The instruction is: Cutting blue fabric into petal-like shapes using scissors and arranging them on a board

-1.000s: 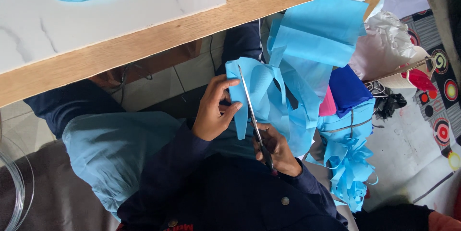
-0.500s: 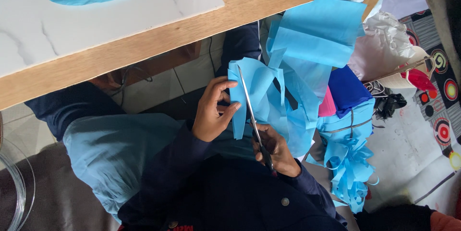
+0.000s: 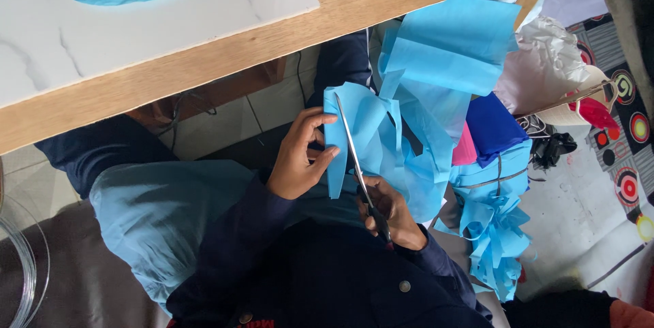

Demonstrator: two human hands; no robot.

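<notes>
The left hand (image 3: 298, 161) pinches the edge of a folded blue paper sheet (image 3: 371, 137) held over the lap, below the table (image 3: 204, 62). The right hand (image 3: 392, 209) has its grip closed on scissors (image 3: 354, 158), blades lying across the sheet.

the scissors' (image 3: 359, 164) handles sit hidden inside the right hand (image 3: 392, 209), behind blue fabric (image 3: 381, 141).
</notes>
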